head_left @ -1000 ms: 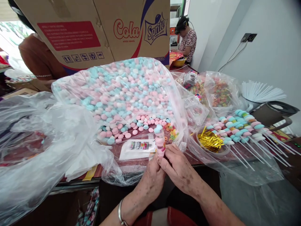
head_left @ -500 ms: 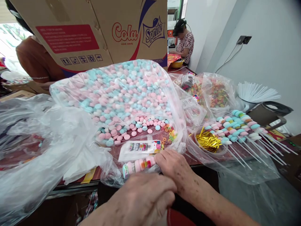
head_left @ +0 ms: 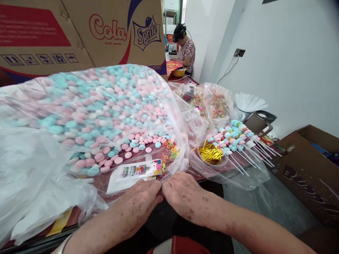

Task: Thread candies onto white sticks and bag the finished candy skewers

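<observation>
My left hand (head_left: 140,194) and my right hand (head_left: 182,192) meet at the table's front edge, fingers curled and thumbs together in a pinch. The bagged candy skewer that my right hand gripped a moment ago is hidden under them now. Just beyond my left hand lies a stack of printed clear bags (head_left: 135,173). Small fruit-coloured candy rings (head_left: 169,151) are heaped behind my hands. Pink, blue and white candies (head_left: 119,160) spill from a big clear sack (head_left: 106,102) onto the table.
Gold twist ties (head_left: 210,153) fill a bowl at right, with finished candy skewers (head_left: 233,137) beside it. White sticks (head_left: 250,102) and a grey jug (head_left: 261,121) stand behind. A large carton (head_left: 113,46) blocks the back. Another person (head_left: 186,53) works farther off.
My left hand has moved forward and now covers the bagged skewer, its fingertips against my right hand. The view has turned to the right, bringing a brown carton on that side into sight.
</observation>
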`<state>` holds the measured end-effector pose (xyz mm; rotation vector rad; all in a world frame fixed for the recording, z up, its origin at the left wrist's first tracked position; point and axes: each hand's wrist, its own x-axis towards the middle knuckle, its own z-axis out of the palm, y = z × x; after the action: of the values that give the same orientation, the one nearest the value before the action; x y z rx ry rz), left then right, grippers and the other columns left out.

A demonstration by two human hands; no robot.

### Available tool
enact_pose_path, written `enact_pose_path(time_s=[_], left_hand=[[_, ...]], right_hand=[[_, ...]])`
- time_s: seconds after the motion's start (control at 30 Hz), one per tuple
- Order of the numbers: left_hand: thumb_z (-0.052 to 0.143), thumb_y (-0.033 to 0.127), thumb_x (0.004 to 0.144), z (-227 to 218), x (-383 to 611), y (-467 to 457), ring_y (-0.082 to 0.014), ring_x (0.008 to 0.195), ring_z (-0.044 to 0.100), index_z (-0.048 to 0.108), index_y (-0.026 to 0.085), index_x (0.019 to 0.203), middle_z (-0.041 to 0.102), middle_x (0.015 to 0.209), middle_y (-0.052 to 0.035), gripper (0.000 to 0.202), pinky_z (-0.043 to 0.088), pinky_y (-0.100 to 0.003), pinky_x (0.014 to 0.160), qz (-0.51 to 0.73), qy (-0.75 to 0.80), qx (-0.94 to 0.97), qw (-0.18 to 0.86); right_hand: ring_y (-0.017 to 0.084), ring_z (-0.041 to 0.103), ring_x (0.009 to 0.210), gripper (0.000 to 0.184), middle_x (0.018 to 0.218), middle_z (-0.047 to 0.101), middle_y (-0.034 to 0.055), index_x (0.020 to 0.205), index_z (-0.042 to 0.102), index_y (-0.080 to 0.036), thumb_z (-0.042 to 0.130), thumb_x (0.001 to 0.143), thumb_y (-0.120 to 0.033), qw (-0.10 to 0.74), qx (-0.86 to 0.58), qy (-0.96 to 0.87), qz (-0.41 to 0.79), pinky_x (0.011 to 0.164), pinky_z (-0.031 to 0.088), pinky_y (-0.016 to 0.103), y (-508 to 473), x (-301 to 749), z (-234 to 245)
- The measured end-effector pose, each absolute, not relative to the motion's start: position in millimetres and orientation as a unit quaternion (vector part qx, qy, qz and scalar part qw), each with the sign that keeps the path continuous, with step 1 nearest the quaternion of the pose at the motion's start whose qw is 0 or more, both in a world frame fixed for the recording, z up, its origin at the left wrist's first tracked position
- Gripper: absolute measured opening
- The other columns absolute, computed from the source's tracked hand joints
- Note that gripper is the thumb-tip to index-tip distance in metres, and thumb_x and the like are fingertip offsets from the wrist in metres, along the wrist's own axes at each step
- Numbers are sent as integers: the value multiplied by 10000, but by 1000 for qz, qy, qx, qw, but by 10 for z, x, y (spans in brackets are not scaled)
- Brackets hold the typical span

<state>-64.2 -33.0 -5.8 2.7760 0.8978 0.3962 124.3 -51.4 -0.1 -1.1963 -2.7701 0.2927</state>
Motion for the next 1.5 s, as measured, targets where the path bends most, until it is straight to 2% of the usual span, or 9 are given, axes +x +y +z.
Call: enact_pose_path(time_s=[0.17,0.27,0.33,0.4,0.47,0.63,1.03,1.27,1.5], left_hand=[[347,57,910,-105,-495,-419,-251,842,613,586,72,1077,664,919,-129,292,472,-446,824,187,227,953,-69],[383,51,903,-111,-484,-407,-225,817,600,589,73,1083,666,890,-110,275,471,-402,808,241,198,949,-51],[419,79,906,-118,-494,-374,-177,703,576,622,126,975,649,779,-58,220,474,-328,709,285,254,924,29],[465,163,915,-116,-505,-343,-139,610,544,635,164,875,620,688,-20,174,449,-263,599,312,356,864,172],[512,278,903,-102,-498,-335,-125,566,544,632,177,797,587,620,-1,189,404,-219,497,306,451,755,366],[640,393,791,-75,-368,-407,-140,538,597,607,163,721,592,595,-9,243,243,-154,333,304,520,452,658],[707,299,725,-31,-245,-373,-129,452,599,583,141,662,672,610,-50,211,299,-133,311,365,453,340,739],[658,325,779,-55,-49,-375,-99,438,560,628,127,708,665,628,-58,212,313,-134,312,352,399,389,752],[626,338,780,-33,64,-365,-58,358,479,594,124,701,650,599,-40,230,281,-115,276,346,420,397,739]], right_hand=[[97,511,562,255,628,588,-16,738,612,-144,435,916,-187,75,-411,-831,368,545,351,207,-390,1450,209],[73,474,514,313,564,518,-49,700,601,-150,411,931,-243,111,-404,-762,494,505,345,176,-350,1687,242],[90,508,555,378,610,564,-27,713,611,-149,362,957,-294,156,-446,-754,457,532,377,188,-301,1922,181],[120,567,671,391,740,633,7,810,635,-157,309,978,-292,193,-549,-761,285,598,405,209,-219,2185,65],[158,592,850,328,912,666,46,913,650,-171,334,968,-240,110,-638,-759,76,734,417,244,-118,2410,-77],[212,577,875,208,896,656,111,814,672,-152,472,865,-126,37,-658,-752,7,739,391,280,52,2567,-327],[192,570,687,236,788,684,63,857,645,-192,413,896,-208,105,-683,-723,-23,589,319,276,91,2667,-294],[188,553,762,273,784,629,75,767,578,-168,349,908,-222,220,-669,-710,-14,691,388,274,-26,2367,-175],[103,529,638,166,699,579,-30,795,599,-186,456,880,-182,409,-497,-688,335,632,422,198,-385,1641,-124]])
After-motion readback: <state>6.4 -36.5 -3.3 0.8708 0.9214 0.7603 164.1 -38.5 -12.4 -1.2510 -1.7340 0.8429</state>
